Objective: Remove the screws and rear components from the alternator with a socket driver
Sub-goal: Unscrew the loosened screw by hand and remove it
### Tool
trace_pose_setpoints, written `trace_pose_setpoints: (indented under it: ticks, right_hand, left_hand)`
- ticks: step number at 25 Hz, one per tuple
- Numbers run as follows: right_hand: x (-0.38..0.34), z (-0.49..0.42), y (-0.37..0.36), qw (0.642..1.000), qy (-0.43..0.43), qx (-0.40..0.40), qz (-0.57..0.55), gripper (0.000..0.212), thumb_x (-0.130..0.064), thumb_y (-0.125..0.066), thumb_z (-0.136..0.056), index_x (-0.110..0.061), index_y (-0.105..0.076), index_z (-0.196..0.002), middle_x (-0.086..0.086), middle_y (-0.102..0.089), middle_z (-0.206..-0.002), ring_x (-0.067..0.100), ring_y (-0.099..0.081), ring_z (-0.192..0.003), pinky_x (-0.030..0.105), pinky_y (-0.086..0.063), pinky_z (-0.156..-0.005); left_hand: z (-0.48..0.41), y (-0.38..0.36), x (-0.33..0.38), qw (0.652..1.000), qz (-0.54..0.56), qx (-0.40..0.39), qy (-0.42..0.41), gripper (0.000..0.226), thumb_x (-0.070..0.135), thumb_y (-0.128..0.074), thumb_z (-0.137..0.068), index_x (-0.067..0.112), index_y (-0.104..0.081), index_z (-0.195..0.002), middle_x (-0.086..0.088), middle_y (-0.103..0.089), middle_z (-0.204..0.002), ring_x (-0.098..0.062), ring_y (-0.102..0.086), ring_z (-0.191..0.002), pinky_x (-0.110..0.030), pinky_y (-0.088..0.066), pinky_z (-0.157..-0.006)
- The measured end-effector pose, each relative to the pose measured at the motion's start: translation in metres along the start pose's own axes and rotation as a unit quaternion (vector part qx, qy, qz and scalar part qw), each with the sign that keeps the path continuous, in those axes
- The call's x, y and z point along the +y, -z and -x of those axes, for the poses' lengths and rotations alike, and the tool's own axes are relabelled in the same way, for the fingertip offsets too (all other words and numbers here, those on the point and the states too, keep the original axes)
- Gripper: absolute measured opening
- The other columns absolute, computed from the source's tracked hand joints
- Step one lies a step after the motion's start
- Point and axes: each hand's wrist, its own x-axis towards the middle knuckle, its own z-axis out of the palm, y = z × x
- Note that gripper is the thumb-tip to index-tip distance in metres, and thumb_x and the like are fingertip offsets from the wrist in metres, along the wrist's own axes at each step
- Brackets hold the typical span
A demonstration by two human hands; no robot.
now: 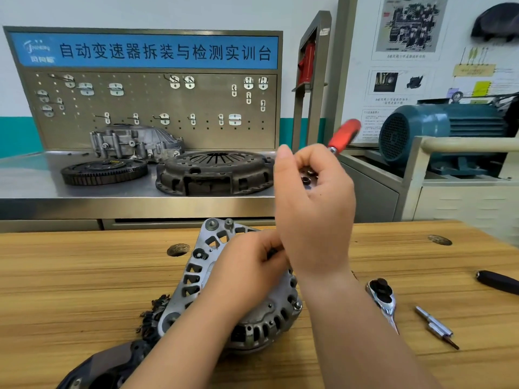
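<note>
light: bright, even, from above | shadows: soft and faint on near table [84, 290] | glare: dull shine on far steel bench [140, 204] | blur: driver [345, 136] smeared by motion, posters [410, 26] far right soft | edges: pegboard [146, 108] lines bend, wide-angle

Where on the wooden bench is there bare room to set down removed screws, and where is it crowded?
Bare wooden bench lies left of the alternator, beyond the black cover. Front right corner, below the extension bit, is also free. Crowded: right of the alternator, around the ratchet and black handle.
</note>
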Motion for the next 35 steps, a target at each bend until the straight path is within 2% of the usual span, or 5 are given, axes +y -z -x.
trace_pose_setpoints:
  ticks: [8,17,22,28,35]
  right_hand:
    - [-0.002,-0.021,0.026,0.841,-0.181,-0.358,-0.363,0.026,-0.017,-0.057,-0.081,-0.016,-0.044,-0.059,-0.003,-0.033,-0.04,0.013,-0.033,-0.034,0.036,-0.029,-0.048]
    - [0.004,-0.006,0.007,0.992,-0.063,-0.066,-0.088,0.031,-0.018,-0.051,-0.086,-0.014,-0.038,-0.058,-0.003,-0.035,-0.047,0.018,-0.035,-0.045,0.036,-0.035,-0.05]
    - [-0.001,-0.019,0.027,0.822,-0.185,-0.363,-0.398,0.022,-0.015,-0.053,-0.08,-0.015,-0.045,-0.059,-0.006,-0.034,-0.04,0.011,-0.032,-0.033,0.026,-0.037,-0.045]
    - [0.004,-0.001,0.002,0.999,-0.032,0.027,-0.02,0.032,-0.022,-0.052,-0.086,-0.017,-0.038,-0.057,-0.008,-0.034,-0.049,0.013,-0.034,-0.049,0.031,-0.031,-0.05]
    - [-0.004,-0.018,0.022,0.849,-0.165,-0.343,-0.367,0.025,-0.013,-0.056,-0.079,-0.018,-0.047,-0.056,-0.003,-0.034,-0.039,0.012,-0.034,-0.035,0.025,-0.035,-0.045]
  left_hand:
    - [0.0,0.005,-0.01,0.995,0.086,-0.05,0.002,0.026,0.015,-0.058,-0.09,0.033,-0.061,-0.072,0.033,-0.06,-0.061,0.017,-0.055,-0.066,-0.002,-0.037,-0.06]
    - [-0.001,0.0,-0.009,0.999,0.04,-0.016,0.009,0.044,0.007,-0.059,-0.086,0.043,-0.06,-0.06,0.02,-0.062,-0.06,0.011,-0.055,-0.06,-0.005,-0.038,-0.056]
    - [0.001,0.001,-0.011,0.999,0.03,-0.029,0.008,0.043,0.019,-0.06,-0.089,0.045,-0.057,-0.055,0.024,-0.054,-0.051,0.008,-0.05,-0.056,-0.008,-0.035,-0.053]
    - [-0.002,-0.001,-0.009,1.0,0.018,-0.005,-0.003,0.053,0.007,-0.057,-0.086,0.051,-0.06,-0.057,0.026,-0.06,-0.056,0.011,-0.053,-0.056,-0.009,-0.038,-0.052]
    - [-0.001,-0.001,-0.012,1.0,-0.016,-0.02,-0.003,0.037,0.028,-0.059,-0.088,0.05,-0.052,-0.058,0.018,-0.052,-0.051,-0.001,-0.046,-0.052,-0.016,-0.031,-0.047]
